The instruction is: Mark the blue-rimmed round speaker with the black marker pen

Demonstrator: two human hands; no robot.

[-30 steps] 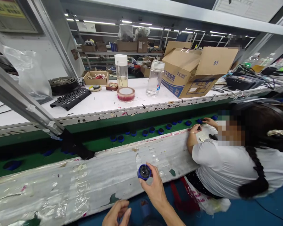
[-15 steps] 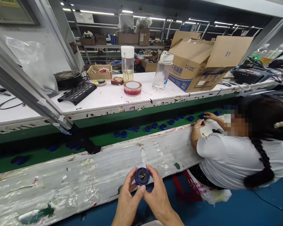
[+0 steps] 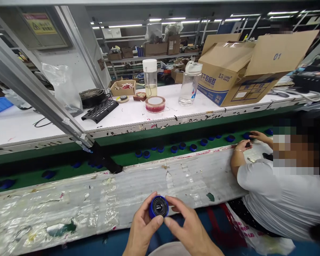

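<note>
Black stuff sits at the far left: a round fan (image 3: 92,96) and a perforated plate (image 3: 100,110) on the far white counter (image 3: 29,124). A red-edged tape roll (image 3: 155,104), a clear bottle (image 3: 188,84) and an open cardboard box (image 3: 242,74) follow as you go right. Below that runs the green belt (image 3: 122,160) with a row of little blue caps (image 3: 182,145) on it, then the near counter (image 3: 96,206) wrapped in taped-up plastic. Down at the near edge, the left hand (image 3: 142,229) has its thumb and fingers pinching the left side of a blue round part (image 3: 158,207). The part is held up in the air just in front of the near counter's edge, black ringed face toward the camera. The right hand (image 3: 188,231) pinches the right rim with its fingertips, so both hands share the grip. My read is that the step in hand is an up-close look at the part's face. It isn't resting on anything, so any next move needs one hand to keep a firm pinch. A second ago only the right hand had it and the left hung lower and open. Half a second ago both were already on it, and since then it's barely moved. Far right, a co-worker's hand (image 3: 241,145) is at the belt's edge.
</note>
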